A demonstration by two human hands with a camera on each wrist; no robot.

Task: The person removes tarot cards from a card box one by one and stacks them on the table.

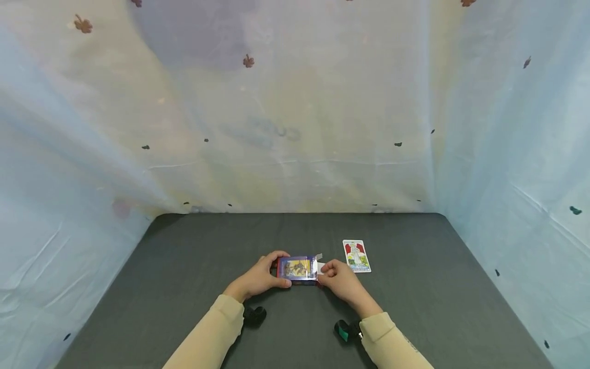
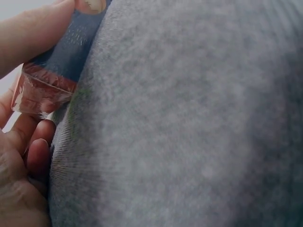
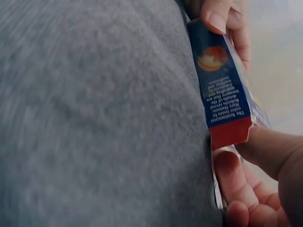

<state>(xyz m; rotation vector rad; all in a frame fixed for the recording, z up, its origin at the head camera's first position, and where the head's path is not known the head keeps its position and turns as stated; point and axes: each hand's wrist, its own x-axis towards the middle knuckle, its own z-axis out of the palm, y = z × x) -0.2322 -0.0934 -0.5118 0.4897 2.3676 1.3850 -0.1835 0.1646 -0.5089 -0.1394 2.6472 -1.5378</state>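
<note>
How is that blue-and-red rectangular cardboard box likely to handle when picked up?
The blue-and-red rectangular cardboard box should be fairly stiff, given its straight, crisp edges. Its shiny surface might slip somewhat under light pressure. Its flat sides make rolling unlikely.

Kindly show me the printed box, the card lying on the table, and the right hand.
Printed box (image 1: 296, 268), head view: its upper face.
Card (image 1: 357, 255), head view: middle of its picture.
Right hand (image 1: 342, 281), head view: its back.

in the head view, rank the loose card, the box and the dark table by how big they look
Largest to smallest:
1. dark table
2. box, partly covered by fingers
3. loose card
</note>
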